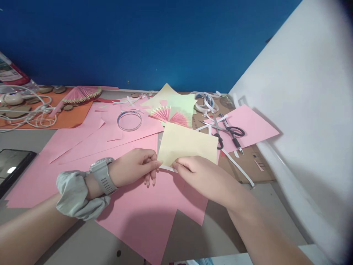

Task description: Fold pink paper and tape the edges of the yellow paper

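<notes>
A pale yellow sheet of paper (190, 141) is held above the pink sheets, with a narrow whitish strip (168, 168) along its near edge. My left hand (140, 165) pinches the near left corner between thumb and forefinger. A grey watch and a grey scrunchie are on that wrist. My right hand (193, 173) has its fingers closed on the same near edge, a little to the right. Its fingertips are partly hidden, and whether the strip is tape or a fold I cannot tell. Large pink sheets (143, 217) lie beneath both hands.
Black-handled scissors (234, 130) and a pen (237, 145) lie on pink paper at the right. Behind are a pleated paper fan (171, 116), tape rolls (205, 102) and a loose ring (129, 121). At left are a phone (15, 165) and white cables (41, 110).
</notes>
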`<state>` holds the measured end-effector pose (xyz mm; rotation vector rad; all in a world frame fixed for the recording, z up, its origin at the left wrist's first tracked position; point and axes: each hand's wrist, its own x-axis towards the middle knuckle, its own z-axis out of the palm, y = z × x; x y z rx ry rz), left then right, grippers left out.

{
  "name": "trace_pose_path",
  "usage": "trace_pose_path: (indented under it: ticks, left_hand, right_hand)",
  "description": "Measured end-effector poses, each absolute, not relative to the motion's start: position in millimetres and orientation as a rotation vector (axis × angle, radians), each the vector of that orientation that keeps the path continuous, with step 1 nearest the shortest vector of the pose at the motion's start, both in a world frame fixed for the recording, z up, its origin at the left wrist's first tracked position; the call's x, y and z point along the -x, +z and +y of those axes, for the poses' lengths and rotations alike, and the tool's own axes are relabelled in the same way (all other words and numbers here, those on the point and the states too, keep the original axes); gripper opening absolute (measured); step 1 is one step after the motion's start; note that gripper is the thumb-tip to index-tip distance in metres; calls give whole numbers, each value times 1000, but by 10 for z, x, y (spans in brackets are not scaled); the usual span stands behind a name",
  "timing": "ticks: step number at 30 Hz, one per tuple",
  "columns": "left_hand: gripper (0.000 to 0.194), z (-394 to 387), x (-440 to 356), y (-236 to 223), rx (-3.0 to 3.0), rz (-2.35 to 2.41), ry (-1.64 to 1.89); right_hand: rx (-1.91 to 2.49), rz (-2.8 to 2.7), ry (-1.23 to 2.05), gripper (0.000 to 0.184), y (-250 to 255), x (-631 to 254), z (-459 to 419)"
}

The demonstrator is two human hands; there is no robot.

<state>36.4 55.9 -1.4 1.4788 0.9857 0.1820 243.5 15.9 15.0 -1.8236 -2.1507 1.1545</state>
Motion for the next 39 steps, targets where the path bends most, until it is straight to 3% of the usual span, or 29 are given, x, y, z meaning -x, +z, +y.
trace_pose_path:
  ticks: [8,19,25,30,33,35,39]
  left_hand:
    - [32,452,-283,336,-1529,1126,305]
    - [31,82,139,-40,-1368,1210,248]
    - [29,29,146,-55,-1520,1290,216]
    - [36,10,135,8,-1845,1517,71]
    - [30,54,135,41,-2270,1617,113]
    - [26,116,132,14,-2527,1502,226]
    - [39,264,128,-151,-2759,1184,204]
  right_hand:
    - [1948,-2099,924,38,401,-2582,148]
    - [1895,-2219,1167,35,223,-2613,73]
    - [1915,-2192,1118,31,203,-2589,57]
    - [1916,-2166,1076,27,196,-2571,16]
    - [1919,-2176,1062,28,180,-2562,4]
    - [1930,-2180,1064,28,165,-2556,5]
    - [1940,-2181,1051,28,138,-2543,21]
